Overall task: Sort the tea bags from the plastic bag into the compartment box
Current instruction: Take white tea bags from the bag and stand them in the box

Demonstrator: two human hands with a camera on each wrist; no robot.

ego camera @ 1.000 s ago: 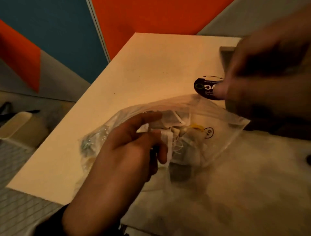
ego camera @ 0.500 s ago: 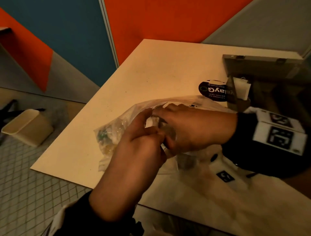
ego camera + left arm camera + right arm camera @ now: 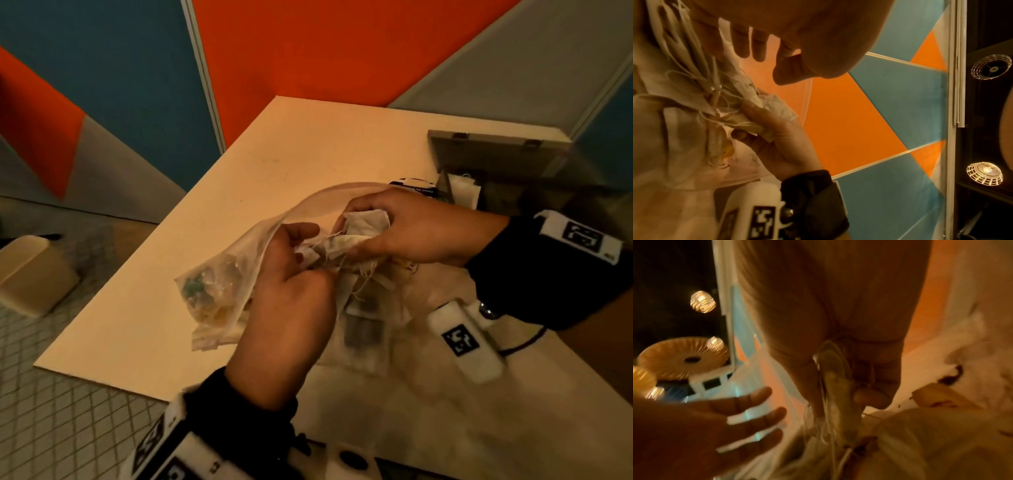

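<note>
A clear plastic bag (image 3: 219,291) of tea bags lies on the pale table (image 3: 291,154), its mouth lifted toward me. My right hand (image 3: 404,233) grips a bunch of white tea bags (image 3: 368,222) at the bag's mouth, with tangled strings trailing down. In the right wrist view the right hand (image 3: 838,321) pinches the tea bags (image 3: 835,386) between thumb and fingers. My left hand (image 3: 291,274) is at the bag's mouth, and its fingers (image 3: 756,415) lie straight and spread against the film. The grey compartment box (image 3: 496,154) stands open at the back right, one tea bag (image 3: 464,192) inside.
A black round label (image 3: 414,186) lies by the box, partly behind the bag. The table's left edge drops to a tiled floor with a beige bin (image 3: 30,274). Orange, blue and grey wall panels stand behind the table.
My right hand came from near the box into the bag's mouth and now grips a bunch of tea bags there. My left hand stayed at the bag's mouth.
</note>
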